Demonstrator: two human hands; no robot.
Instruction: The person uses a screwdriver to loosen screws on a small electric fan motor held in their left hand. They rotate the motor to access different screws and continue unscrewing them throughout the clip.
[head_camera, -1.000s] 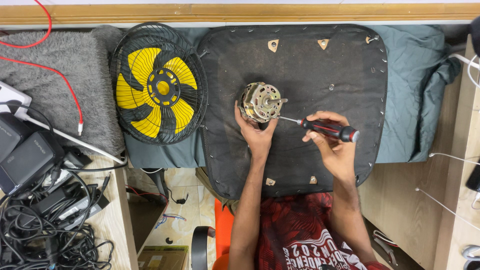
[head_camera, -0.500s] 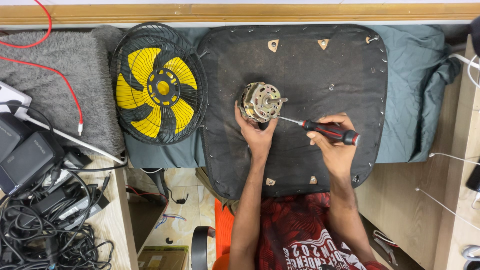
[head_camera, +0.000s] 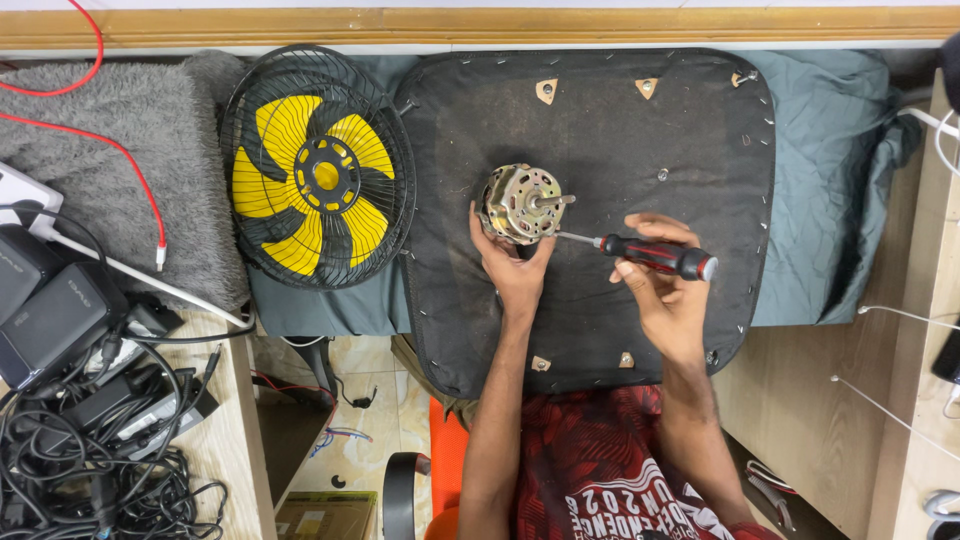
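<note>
Fan motor (head_camera: 522, 204): metal, on black pad (head_camera: 600, 130), near its centre. Left hand (head_camera: 512, 262): just below motor, fingers wrapped around its housing. Right hand (head_camera: 662, 290): right of motor, fingers closed on red-black screwdriver (head_camera: 655, 254), tip at motor. Yellow-bladed fan (head_camera: 315, 175): left of motor, off pad.

A yellow-bladed fan (head_camera: 318, 178) in a black cage lies left of the dark pad (head_camera: 640, 130). Farther left sits a grey rug (head_camera: 90, 190), with tangled black cables (head_camera: 90, 450) below it.
</note>
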